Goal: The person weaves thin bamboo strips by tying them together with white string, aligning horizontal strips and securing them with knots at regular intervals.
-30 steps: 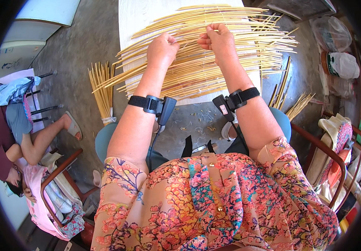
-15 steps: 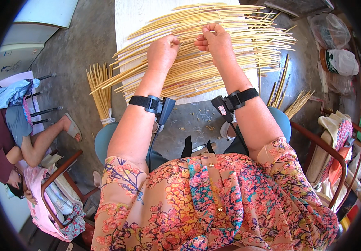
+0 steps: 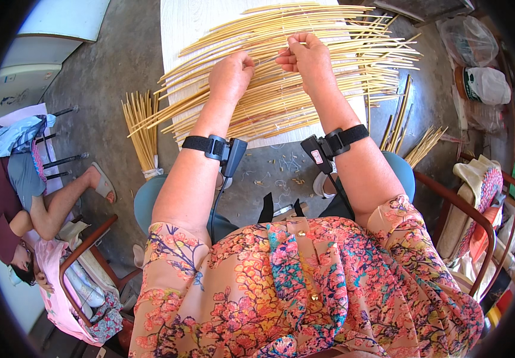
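A wide layer of pale yellow sticks, crossed by thin white threads, lies on a white table. My left hand is over the middle of the sticks, fingers pinched on what looks like a thin pale thread. To its right and slightly higher, my right hand has thumb and forefinger pinched together over the sticks, other fingers curled; what it holds is too small to make out. Each forearm wears a black strap with a small device.
Stick bundles stand at left and right. Another person lies curled at the left, beside a wooden-armed chair. A cushioned chair and plastic bags are at the right. Scraps litter the floor.
My right hand has shifted slightly left and up in the picture, still pinched. The table and sticks appear a little higher and further left. My left hand stays pinched, nearly in place.
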Action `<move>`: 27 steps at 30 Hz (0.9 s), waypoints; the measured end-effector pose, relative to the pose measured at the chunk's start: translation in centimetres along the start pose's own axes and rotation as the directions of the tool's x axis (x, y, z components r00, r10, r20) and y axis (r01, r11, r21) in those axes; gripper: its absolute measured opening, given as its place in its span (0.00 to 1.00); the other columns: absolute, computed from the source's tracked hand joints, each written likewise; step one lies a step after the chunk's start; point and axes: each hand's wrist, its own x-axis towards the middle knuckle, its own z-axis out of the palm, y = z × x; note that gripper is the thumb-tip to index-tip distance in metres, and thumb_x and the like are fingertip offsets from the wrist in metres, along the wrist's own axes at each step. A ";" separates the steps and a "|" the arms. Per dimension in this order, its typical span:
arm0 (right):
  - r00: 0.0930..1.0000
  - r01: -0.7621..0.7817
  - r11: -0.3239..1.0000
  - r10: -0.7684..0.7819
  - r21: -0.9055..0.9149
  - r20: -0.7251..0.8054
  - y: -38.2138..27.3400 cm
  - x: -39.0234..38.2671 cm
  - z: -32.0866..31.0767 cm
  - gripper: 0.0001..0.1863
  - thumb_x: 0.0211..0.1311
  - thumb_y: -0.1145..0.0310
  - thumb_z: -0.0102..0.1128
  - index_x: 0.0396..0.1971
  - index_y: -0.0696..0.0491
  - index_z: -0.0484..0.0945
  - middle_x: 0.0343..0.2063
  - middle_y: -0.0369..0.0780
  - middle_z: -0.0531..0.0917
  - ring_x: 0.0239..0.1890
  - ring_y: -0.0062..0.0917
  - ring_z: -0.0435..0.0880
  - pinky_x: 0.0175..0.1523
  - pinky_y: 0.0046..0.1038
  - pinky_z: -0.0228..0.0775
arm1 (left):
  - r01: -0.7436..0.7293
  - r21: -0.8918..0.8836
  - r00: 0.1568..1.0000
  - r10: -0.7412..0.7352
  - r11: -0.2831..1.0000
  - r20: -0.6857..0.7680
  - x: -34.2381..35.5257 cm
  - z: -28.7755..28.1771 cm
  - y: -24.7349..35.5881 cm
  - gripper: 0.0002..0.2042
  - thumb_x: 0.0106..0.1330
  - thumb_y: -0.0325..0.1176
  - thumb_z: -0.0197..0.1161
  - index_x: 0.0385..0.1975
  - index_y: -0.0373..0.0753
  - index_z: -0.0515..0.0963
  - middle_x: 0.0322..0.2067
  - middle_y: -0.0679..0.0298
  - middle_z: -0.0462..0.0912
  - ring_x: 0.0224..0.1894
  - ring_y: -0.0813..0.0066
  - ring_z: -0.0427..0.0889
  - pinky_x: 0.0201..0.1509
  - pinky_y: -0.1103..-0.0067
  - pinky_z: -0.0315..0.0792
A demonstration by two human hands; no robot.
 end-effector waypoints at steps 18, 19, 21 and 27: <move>0.967 0.151 0.854 -0.023 0.498 -0.253 -2.0 1.3 -3.7 0.05 0.66 0.72 0.42 0.36 0.58 0.64 0.29 0.45 0.76 0.30 0.33 0.82 0.34 0.31 0.79 | -0.049 0.015 0.999 0.049 0.999 -0.011 -0.4 0.1 -0.1 0.03 0.54 0.32 0.61 0.27 0.42 0.76 0.19 0.62 0.79 0.21 0.67 0.77 0.25 0.75 0.68; 0.963 0.171 0.852 -0.038 0.495 -0.267 -2.3 1.2 -3.7 0.05 0.66 0.72 0.43 0.36 0.58 0.64 0.29 0.45 0.76 0.30 0.33 0.82 0.35 0.31 0.79 | -0.059 0.010 0.998 0.059 0.998 -0.020 -0.5 0.1 -0.2 0.03 0.54 0.32 0.61 0.27 0.42 0.76 0.18 0.62 0.78 0.20 0.67 0.76 0.25 0.75 0.67; 0.965 0.180 0.847 -0.053 0.500 -0.258 -2.6 1.2 -3.9 0.05 0.67 0.71 0.43 0.36 0.58 0.64 0.29 0.45 0.76 0.30 0.34 0.82 0.35 0.31 0.79 | -0.052 0.016 0.999 0.052 0.999 -0.015 -0.5 0.1 -0.2 0.03 0.54 0.32 0.61 0.27 0.43 0.76 0.18 0.62 0.78 0.20 0.67 0.76 0.25 0.75 0.67; 0.959 0.246 0.833 -0.134 0.495 -0.250 -3.7 0.8 -4.2 0.06 0.66 0.71 0.44 0.36 0.58 0.65 0.29 0.45 0.76 0.31 0.34 0.82 0.36 0.32 0.79 | -0.020 0.039 1.000 0.020 0.999 -0.007 -0.5 0.1 -0.2 0.03 0.54 0.33 0.60 0.26 0.43 0.76 0.16 0.62 0.76 0.19 0.68 0.75 0.25 0.75 0.67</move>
